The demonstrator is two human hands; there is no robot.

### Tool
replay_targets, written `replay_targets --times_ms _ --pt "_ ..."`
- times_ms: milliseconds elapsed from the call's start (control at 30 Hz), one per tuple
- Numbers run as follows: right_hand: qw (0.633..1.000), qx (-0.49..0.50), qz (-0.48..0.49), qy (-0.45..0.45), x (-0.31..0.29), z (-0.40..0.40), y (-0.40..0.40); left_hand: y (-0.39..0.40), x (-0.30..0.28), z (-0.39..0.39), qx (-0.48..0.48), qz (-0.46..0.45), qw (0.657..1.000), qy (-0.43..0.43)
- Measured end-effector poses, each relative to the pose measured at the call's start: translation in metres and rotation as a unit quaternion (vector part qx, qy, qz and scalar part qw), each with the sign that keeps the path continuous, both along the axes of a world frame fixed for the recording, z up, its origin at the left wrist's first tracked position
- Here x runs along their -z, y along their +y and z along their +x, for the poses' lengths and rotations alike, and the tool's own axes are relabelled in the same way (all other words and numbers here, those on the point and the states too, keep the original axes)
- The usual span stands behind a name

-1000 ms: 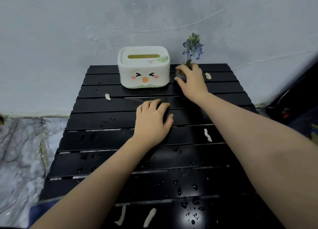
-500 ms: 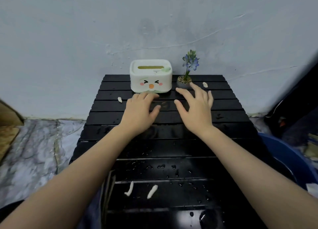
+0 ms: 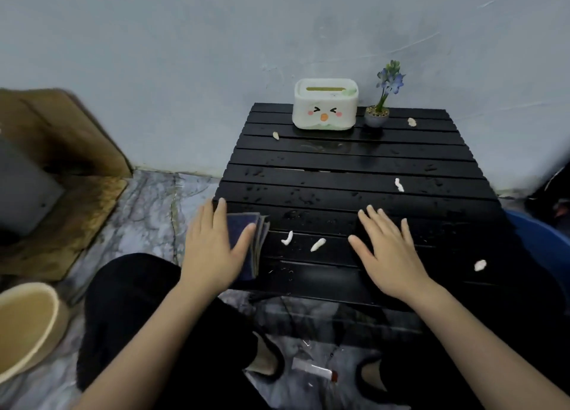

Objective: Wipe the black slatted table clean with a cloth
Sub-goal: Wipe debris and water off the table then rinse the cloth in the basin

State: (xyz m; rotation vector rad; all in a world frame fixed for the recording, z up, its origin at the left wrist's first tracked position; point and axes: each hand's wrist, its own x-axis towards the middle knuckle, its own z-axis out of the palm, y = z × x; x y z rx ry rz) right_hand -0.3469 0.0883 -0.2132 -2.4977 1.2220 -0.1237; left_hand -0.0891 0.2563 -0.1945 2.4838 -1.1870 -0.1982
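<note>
Head view: at the wet black slatted tabletop (image 3: 354,175), frame centre, the left hand (image 3: 212,249) lies flat on a folded dark blue cloth (image 3: 246,243) at the lower-left edge, its grip relaxed, holding nothing; the right hand (image 3: 390,252) rests open. Wiping along the slats should gather the white scraps (image 3: 317,244).

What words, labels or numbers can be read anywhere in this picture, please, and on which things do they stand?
None: no readable text shows.
The tissue box bears only a drawn face, no letters.
The small packet on the floor may carry print, but it is too small and blurred to read.
The folded cloth and the black slatted table show no writing.
</note>
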Motion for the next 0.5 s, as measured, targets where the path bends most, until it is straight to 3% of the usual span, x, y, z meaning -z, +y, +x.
replay_targets --times_ms 100,233,500 --pt "1.0 -0.01 -0.013 0.014 0.006 -0.005 0.006 0.023 0.025 -0.017 -0.035 0.073 0.997 -0.019" --pt "0.999 -0.011 -0.027 0.025 0.008 -0.005 0.008 0.014 0.033 -0.033 -0.054 0.065 0.993 -0.087" --pt "0.998 -0.008 -0.051 0.033 0.015 -0.005 0.01 -0.042 0.035 -0.074 0.042 0.044 0.995 -0.084"
